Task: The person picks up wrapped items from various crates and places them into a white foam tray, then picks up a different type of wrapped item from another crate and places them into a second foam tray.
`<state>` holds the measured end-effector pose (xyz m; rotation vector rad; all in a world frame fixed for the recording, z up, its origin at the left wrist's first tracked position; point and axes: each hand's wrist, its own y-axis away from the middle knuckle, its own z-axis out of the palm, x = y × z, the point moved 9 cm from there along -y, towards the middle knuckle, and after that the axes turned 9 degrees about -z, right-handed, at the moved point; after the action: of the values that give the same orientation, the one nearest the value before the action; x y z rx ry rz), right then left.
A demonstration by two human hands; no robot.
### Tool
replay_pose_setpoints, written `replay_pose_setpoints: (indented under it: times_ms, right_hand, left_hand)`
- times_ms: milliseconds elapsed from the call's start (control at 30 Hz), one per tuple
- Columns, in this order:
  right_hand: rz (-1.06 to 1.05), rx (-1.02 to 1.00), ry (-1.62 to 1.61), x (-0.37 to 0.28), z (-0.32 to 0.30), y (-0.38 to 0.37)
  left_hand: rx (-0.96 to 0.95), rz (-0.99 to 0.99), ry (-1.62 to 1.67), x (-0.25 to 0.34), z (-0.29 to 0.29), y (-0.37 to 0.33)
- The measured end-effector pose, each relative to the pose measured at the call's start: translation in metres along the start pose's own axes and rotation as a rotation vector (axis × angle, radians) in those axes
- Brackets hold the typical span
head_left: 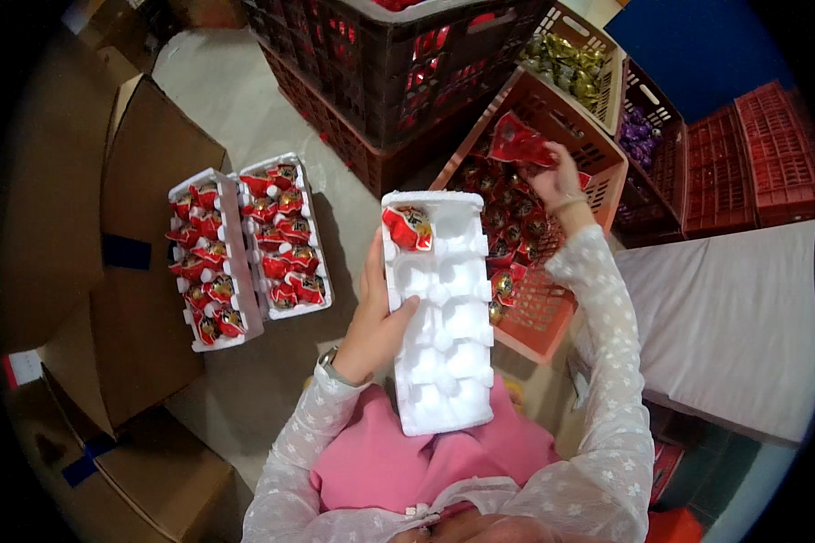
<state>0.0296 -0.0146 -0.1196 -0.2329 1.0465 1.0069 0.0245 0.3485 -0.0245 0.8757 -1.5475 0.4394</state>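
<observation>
My left hand [371, 330] grips a white foam tray [444, 407] by its left edge, thumb on the front face. Two columns of round hollows run down the tray. One red-and-gold wrapped packet [409, 228] sits in its top left hollow; the others I can see hold nothing. Over the orange plastic crate [525, 342] to the right, my right hand [557, 181] has its fingers closed on a red wrapped packet [514, 140]. Beneath it in the crate lie many similar packets [509, 213]. What is inside the wrappers I cannot make out.
On the floor at left stand two filled foam trays [249, 308] beside brown cardboard boxes [145, 335]. Dark stacked crates [335, 81] rise ahead. Farther right are crates of gold packets [566, 63] and purple packets [638, 136], red crates [724, 172] and a white-covered surface [733, 317].
</observation>
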Motion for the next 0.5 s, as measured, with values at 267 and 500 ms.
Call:
replay_pose_setpoints:
  times_ms: [267,500]
  right_hand:
    - [-0.196,-0.657,0.791,-0.060,0.144,0.154]
    - [-0.706,-0.601,1.776,-0.058,0.220,0.180]
  left_hand:
    - [-0.041,0.066,-0.009,0.015,0.008,-0.004]
    - [-0.040,0.030,-0.027,0.011,0.006,-0.003]
